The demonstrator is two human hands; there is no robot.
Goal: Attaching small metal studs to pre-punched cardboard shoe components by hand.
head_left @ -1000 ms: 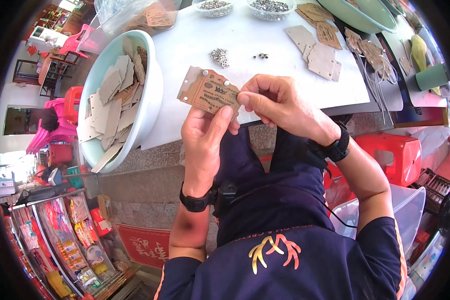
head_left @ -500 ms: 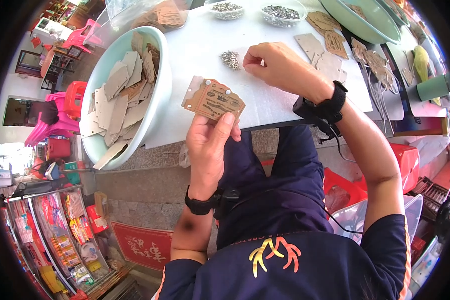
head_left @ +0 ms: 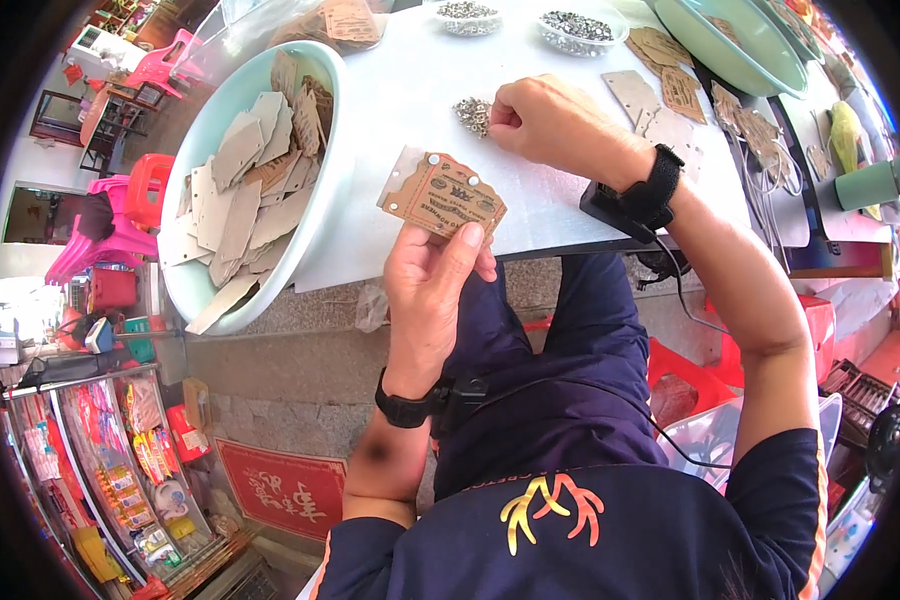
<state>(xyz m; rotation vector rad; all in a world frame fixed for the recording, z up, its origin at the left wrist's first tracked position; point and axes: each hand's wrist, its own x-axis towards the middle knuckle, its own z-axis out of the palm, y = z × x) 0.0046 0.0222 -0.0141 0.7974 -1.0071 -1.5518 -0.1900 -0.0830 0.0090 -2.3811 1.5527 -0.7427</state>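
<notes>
My left hand (head_left: 428,285) pinches a small stack of printed brown cardboard cards (head_left: 446,198) with scalloped edges between thumb and fingers. Small round whitish studs or holes show near the corners of the top card, and a grey piece juts out behind it. At the edge of a little heap of small silvery metal fittings (head_left: 472,116) on the white tabletop is my right hand (head_left: 542,122). Its fingers are curled together, and whatever may be between the fingertips is hidden. Black straps circle both wrists.
A pale green basin (head_left: 328,190) of grey and brown cardboard pieces stands at the left. Clear tubs (head_left: 577,30) of metal fittings sit at the far side. Loose cards (head_left: 630,95) lie right of my right hand, near another green basin (head_left: 760,60) and white cords (head_left: 765,165).
My right hand has come down slightly onto the heap's edge, its fingers more closed. The cards in my left hand have shifted a little to the right in view.
</notes>
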